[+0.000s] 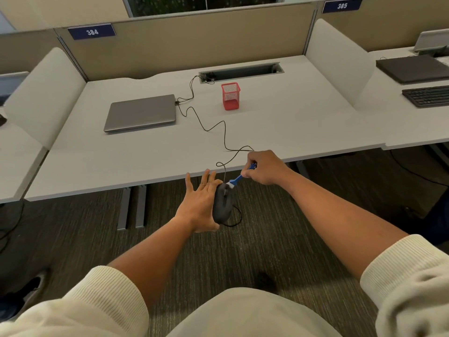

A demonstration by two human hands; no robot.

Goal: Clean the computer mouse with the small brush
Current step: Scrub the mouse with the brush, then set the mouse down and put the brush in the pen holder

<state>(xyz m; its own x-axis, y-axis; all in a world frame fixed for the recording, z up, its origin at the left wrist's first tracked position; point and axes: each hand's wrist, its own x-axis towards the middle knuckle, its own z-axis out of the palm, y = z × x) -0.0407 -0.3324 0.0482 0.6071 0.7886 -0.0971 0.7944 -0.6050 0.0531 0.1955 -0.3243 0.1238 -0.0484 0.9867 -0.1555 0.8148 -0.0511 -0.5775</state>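
A dark grey wired computer mouse [221, 205] is held on its side in front of the desk edge, above the carpet. My left hand [199, 205] supports it from the left, fingers stretched flat against it and thumb under its near end. My right hand [264, 168] grips the blue handle of a small brush [239, 178]. The brush's white bristles touch the far end of the mouse. The mouse's black cable [211, 127] loops from the mouse up over the desk to a closed laptop.
On the white desk [291, 122] lie a closed grey laptop [141, 112] and a red mesh pen cup [230, 96]. A cable slot [241, 72] sits at the back. Side dividers flank the desk. The neighbouring right desk holds a keyboard [427, 96] and a dark laptop [413, 68].
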